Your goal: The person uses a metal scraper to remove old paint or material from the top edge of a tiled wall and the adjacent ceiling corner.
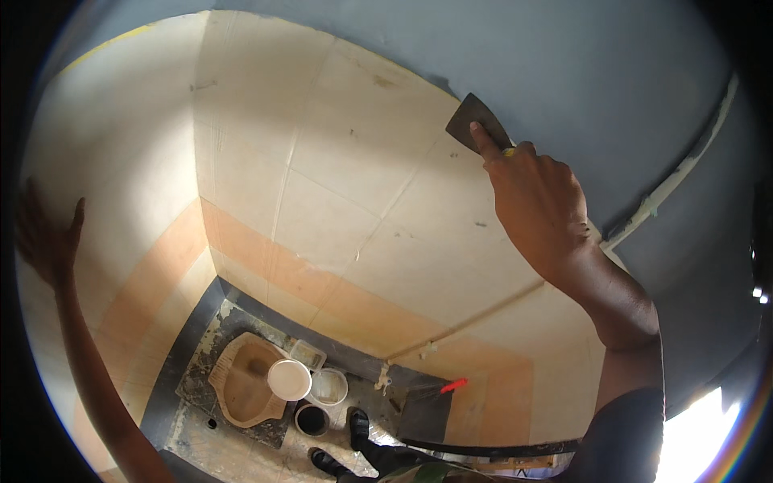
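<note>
Tiled wall (338, 185), cream with an orange band low down, fills most of the view; grey painted wall (596, 72) meets it along the far upper edge. Squat toilet pan (241, 386) sits far below on the floor, so the viewpoint is raised, likely to reach the tile-paint seam.

Left hand (44, 233), open and flat, fingers spread, presses the left wall, apparently for balance.

Right hand (535, 197) grips a scraper (475, 121) by its handle, forefinger laid along the dark blade to bear it against the seam.

Below: white bucket lid (289, 379), two small buckets (320, 402) grouped just right of the pan, a red-handled tool (454, 385) further right.
</note>
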`<state>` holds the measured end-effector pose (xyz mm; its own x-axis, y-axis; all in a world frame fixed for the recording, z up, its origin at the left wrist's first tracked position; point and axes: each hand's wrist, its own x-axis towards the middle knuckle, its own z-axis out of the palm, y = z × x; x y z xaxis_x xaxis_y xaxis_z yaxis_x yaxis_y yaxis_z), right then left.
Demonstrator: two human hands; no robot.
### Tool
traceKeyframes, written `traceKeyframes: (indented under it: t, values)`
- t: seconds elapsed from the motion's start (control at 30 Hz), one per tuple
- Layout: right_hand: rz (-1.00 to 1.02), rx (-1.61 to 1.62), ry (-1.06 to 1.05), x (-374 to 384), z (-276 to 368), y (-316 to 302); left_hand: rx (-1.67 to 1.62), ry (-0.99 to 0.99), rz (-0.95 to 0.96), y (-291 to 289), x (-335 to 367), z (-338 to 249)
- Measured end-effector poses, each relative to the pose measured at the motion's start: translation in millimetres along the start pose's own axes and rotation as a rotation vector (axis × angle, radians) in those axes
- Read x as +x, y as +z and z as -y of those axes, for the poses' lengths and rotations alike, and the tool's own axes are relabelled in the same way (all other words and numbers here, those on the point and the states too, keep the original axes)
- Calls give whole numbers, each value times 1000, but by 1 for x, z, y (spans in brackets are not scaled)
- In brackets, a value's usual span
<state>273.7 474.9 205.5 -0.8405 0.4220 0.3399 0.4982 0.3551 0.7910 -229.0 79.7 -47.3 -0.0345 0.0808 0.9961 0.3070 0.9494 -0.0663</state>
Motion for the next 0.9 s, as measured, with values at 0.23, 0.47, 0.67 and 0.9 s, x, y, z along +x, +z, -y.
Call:
traceKeyframes:
  t: [0.23, 0.47, 0.67, 0.9]
  values:
    - [-29, 39, 17, -10, -9, 9, -110, -138, 51, 3, -3, 7]
    - [-114, 14, 13, -12, -13, 30, 565, -71, 438, -14, 12, -17]
    - [-196, 8, 6, -12, -12, 48, -7, -39, -145, -18, 23, -25]
    - [-109, 33, 0, -8, -13, 23, 53, 3, -139, -20, 27, -25]
